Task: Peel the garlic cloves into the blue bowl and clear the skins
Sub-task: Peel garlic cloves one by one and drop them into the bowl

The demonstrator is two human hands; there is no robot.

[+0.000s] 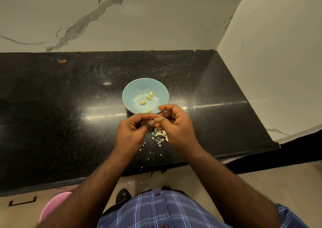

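The garlic clove, just in front of the blue bowl, is almost wholly covered by the fingertips of the left hand and right hand; its state of peeling cannot be told. The right hand hides the bowl's near rim and part of the skins. The pink tub, well in front of the bowl, is mostly hidden by the left forearm.

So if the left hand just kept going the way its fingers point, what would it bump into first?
Almost at once the right hand: the left hand points rightward at it, both pinching one garlic clove between them. Depth is hard to judge.
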